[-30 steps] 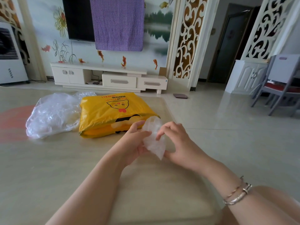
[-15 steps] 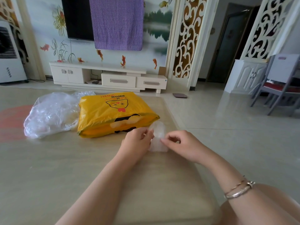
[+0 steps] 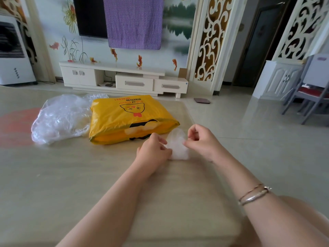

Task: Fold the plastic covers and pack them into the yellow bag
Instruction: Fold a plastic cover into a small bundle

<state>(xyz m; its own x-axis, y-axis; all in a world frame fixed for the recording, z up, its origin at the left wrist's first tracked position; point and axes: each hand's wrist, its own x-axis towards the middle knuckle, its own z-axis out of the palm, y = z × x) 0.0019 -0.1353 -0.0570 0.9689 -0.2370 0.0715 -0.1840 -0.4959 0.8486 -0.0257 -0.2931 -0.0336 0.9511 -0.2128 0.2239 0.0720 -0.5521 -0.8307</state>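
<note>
The left hand (image 3: 153,150) and right hand (image 3: 201,139) each pinch a side of a small plastic cover (image 3: 177,147) on the tabletop (image 3: 71,175). The yellow bag (image 3: 128,118) lies just past the hands. A clear plastic pile (image 3: 60,118) sits left of it.

A bright living room with glossy pale floor tiles (image 3: 249,132).

We see a mural wall (image 3: 53,32) painted with fish and reeds, a dark television (image 3: 90,16) half draped by a purple cloth (image 3: 133,22), a low white TV cabinet (image 3: 122,77), carved lattice screens (image 3: 208,38), a white air cooler (image 3: 14,50) at left, and a grey chair (image 3: 309,90) by a white cupboard (image 3: 277,79).
</note>
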